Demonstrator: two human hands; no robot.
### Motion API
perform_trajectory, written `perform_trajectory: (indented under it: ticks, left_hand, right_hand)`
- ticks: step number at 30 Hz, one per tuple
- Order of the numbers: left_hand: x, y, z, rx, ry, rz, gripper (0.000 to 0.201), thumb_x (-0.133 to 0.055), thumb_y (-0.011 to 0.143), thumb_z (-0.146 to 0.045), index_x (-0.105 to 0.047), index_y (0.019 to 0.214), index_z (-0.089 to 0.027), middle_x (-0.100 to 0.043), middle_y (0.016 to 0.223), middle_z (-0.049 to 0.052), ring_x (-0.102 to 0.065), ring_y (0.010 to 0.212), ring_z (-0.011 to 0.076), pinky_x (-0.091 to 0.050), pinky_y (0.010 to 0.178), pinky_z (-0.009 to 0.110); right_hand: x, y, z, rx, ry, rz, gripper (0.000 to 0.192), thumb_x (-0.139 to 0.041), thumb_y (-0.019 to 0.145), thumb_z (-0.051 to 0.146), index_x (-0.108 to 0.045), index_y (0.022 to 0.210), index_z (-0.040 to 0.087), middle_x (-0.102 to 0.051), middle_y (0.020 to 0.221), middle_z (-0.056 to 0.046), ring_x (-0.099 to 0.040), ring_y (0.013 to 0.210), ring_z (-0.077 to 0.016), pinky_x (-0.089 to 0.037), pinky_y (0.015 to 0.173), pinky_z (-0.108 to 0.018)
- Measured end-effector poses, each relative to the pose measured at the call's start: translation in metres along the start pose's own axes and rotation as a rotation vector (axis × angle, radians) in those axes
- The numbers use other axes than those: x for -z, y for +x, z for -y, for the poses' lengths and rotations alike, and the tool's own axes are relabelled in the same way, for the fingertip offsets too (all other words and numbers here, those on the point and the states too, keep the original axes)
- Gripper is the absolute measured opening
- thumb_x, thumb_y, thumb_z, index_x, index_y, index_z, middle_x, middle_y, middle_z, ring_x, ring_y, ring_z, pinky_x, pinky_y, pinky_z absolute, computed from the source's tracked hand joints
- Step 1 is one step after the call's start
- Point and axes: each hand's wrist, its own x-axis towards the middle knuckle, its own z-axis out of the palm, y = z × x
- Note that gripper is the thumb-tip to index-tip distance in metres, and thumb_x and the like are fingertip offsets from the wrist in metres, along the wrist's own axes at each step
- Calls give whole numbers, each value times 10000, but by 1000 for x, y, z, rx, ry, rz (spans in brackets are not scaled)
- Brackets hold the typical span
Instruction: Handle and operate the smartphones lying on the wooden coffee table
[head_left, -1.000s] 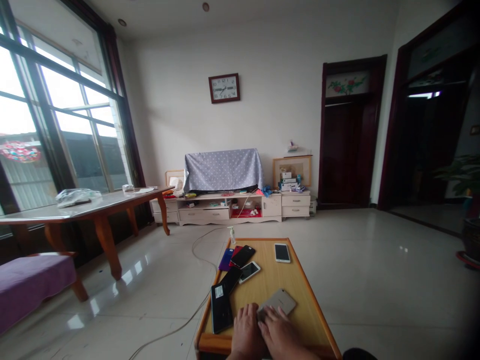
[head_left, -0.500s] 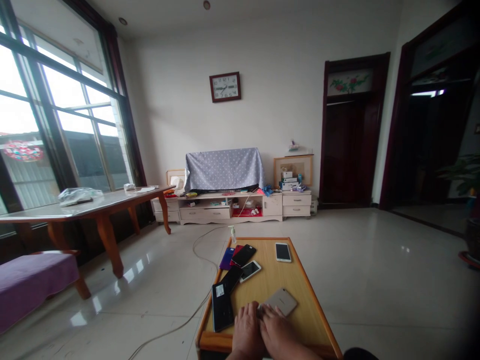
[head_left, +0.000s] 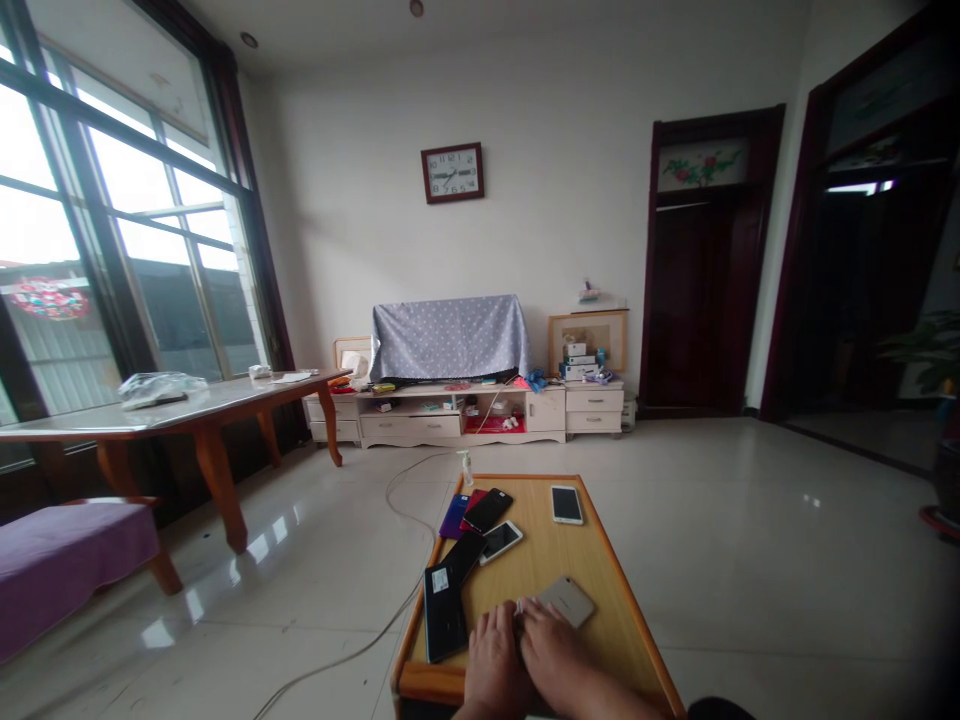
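- Gripping is not confirmed: we are pressing both hands, left hand [head_left: 491, 660] and right hand [head_left: 551, 655], side by side onto the near end of the gold phone [head_left: 568, 601]; fingers are lying flat on it, and we cannot tell whether either hand is closed around it.
- We are finding the gold phone lying flat at the lower centre of the frame, on the low wooden table [head_left: 622, 640], near its front edge.
- We are judging that steady, even pressure and a hold on the phone's edges would be serving best, keeping it clear of the black phone [head_left: 442, 625] just to its left.
- We are noting that the hands are covering the phone's near end, and that wrists are being cut off by the bottom edge.
- We are unable to make out the screens of the far phones [head_left: 487, 512].
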Motion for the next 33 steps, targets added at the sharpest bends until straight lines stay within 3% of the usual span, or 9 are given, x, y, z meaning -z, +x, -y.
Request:
perform_trajectory:
  ticks: [5,8,11,16,19,24,27,33]
  left_hand:
    - [1,1,0,-14,-12,-29,742,-590,739,-553,-502,1397,-223,-592,1383,80,-473,1298,276,-329,1092,327]
    - [0,2,1,-20,-29,-44,747,-623,697,-539,-528,1367,-222,-606,1349,86,-484,1276,291,-342,1070,346]
    - [2,2,0,-32,-41,-37,704,-615,705,-513,-539,1344,-227,-611,1335,80,-490,1259,282,-340,1064,338]
    - [2,0,1,-29,-64,-64,586,-534,802,-520,-561,1309,-228,-620,1317,77,-503,1249,261,-334,1061,325]
    - [-2,1,4,-52,-65,-63,594,-586,757,-511,-569,1287,-244,-624,1302,73,-510,1235,261,-344,1040,322]
    - [-6,6,9,-43,-41,-43,632,-662,659,-484,-583,1245,-260,-625,1271,69,-505,1230,283,-366,998,349]
    - [-3,6,6,-32,-23,-21,641,-655,666,-493,-577,1259,-262,-614,1296,68,-496,1247,281,-363,1005,354]
    - [8,0,-5,2,9,11,589,-586,741,-503,-566,1276,-260,-614,1314,73,-492,1268,275,-351,1029,350]
  right_hand:
    - [19,10,-20,-73,-33,-49,501,-287,1028,317,-656,1353,224,-568,1498,-87,-461,1436,-233,-215,1244,-432]
    - [27,10,-41,-194,-77,-101,541,-264,1024,322,-593,1420,157,-481,1558,-147,-380,1486,-296,-180,1247,-529]
    - [18,-1,-41,-250,-106,-117,574,-298,1016,360,-509,1490,116,-401,1604,-163,-307,1519,-318,-157,1257,-533]
    - [-3,-31,-17,-82,-66,-2,569,-294,1021,386,-523,1489,157,-423,1598,-120,-343,1506,-282,-180,1265,-472]
    - [4,-40,-27,-33,-49,5,552,-298,1025,403,-544,1474,196,-451,1582,-108,-384,1485,-278,-178,1262,-507]
    - [20,-37,-64,-247,-128,-150,576,-270,1025,417,-559,1459,172,-471,1568,-121,-388,1481,-310,-230,1244,-537]
    - [8,-36,-63,-286,-135,-151,564,-318,1005,401,-571,1450,166,-458,1568,-139,-398,1472,-334,-280,1228,-536]
    - [-24,-47,-40,-116,-9,43,551,-393,971,425,-603,1430,205,-422,1577,-121,-412,1462,-308,-318,1225,-465]
